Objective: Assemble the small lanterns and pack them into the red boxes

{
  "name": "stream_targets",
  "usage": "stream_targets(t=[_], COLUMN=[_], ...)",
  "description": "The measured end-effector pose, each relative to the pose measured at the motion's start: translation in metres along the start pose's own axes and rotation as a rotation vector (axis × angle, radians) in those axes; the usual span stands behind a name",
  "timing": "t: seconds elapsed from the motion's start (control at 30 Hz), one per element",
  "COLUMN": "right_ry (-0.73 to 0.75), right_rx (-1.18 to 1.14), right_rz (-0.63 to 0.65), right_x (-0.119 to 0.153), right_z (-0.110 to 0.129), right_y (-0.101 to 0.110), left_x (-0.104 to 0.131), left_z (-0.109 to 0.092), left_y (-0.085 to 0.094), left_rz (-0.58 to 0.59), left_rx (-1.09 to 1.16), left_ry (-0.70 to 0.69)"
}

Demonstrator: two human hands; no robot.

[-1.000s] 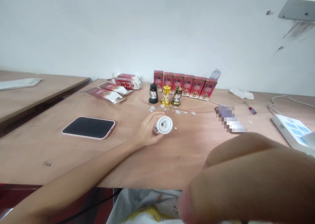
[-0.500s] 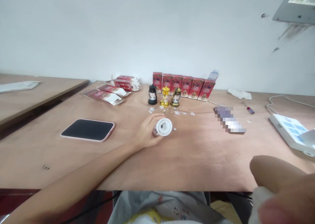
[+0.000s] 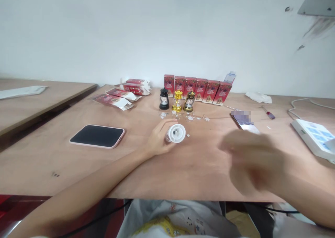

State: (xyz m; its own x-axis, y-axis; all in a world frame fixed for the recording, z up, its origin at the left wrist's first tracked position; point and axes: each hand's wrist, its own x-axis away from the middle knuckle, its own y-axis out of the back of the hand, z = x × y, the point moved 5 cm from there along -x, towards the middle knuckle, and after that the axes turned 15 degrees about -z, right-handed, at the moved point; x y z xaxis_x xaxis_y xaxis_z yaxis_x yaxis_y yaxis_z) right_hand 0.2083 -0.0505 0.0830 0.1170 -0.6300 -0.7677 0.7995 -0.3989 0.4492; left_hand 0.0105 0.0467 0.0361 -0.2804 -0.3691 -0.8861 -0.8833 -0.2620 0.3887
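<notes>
My left hand point(image 3: 160, 138) is closed around a small white round plastic piece point(image 3: 180, 139), tilted so its hollow end with metal parts inside faces me. A small round disc point(image 3: 188, 135) lies on the table just right of it. Over the right side of the table is my right hand point(image 3: 252, 161), smeared by motion, so its fingers cannot be made out. Behind the left hand stand three mini lanterns: a black one point(image 3: 164, 100), a gold one point(image 3: 177, 102) and a bronze one point(image 3: 188, 102). Small white and clear scraps point(image 3: 190, 117) are scattered before them.
Several red boxes point(image 3: 185, 87) stand along the wall. Flattened red boxes point(image 3: 115, 100) lie at the back left. A phone point(image 3: 97, 136) rests on the left. At the right are a dark flat object point(image 3: 244, 120), a screwdriver point(image 3: 269, 113) and a white device point(image 3: 312, 137) with a cable.
My right hand has swung in from the lower right edge, up and left over the table. The left hand keeps its hold on the white piece. The camera view has shifted slightly.
</notes>
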Motion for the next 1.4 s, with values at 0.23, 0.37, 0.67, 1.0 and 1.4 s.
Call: stream_targets(t=[0.23,0.37,0.67,1.0,1.4], right_ry=[0.022,-0.047,0.097,0.539,0.714], right_rx=[0.364,0.281,-0.067,0.222,0.505], right_rz=[0.329,0.389,-0.219,-0.173,-0.084], right_x=[-0.035,-0.026,-0.035,-0.038,-0.015], right_z=[-0.083,-0.1,-0.064,-0.019,-0.02], right_y=[-0.08,-0.091,-0.06,-0.078,-0.096], left_x=[-0.001,-0.001,0.0,0.0,-0.002], left_z=[0.0,0.0,-0.001,0.0,0.009], left_y=[0.0,0.0,-0.001,-0.002,0.004], left_rz=[0.004,0.005,0.013,-0.003,-0.058], left_rx=[-0.022,-0.034,-0.026,-0.031,-0.088], left_ry=[0.024,0.016,-0.018,-0.011,0.084])
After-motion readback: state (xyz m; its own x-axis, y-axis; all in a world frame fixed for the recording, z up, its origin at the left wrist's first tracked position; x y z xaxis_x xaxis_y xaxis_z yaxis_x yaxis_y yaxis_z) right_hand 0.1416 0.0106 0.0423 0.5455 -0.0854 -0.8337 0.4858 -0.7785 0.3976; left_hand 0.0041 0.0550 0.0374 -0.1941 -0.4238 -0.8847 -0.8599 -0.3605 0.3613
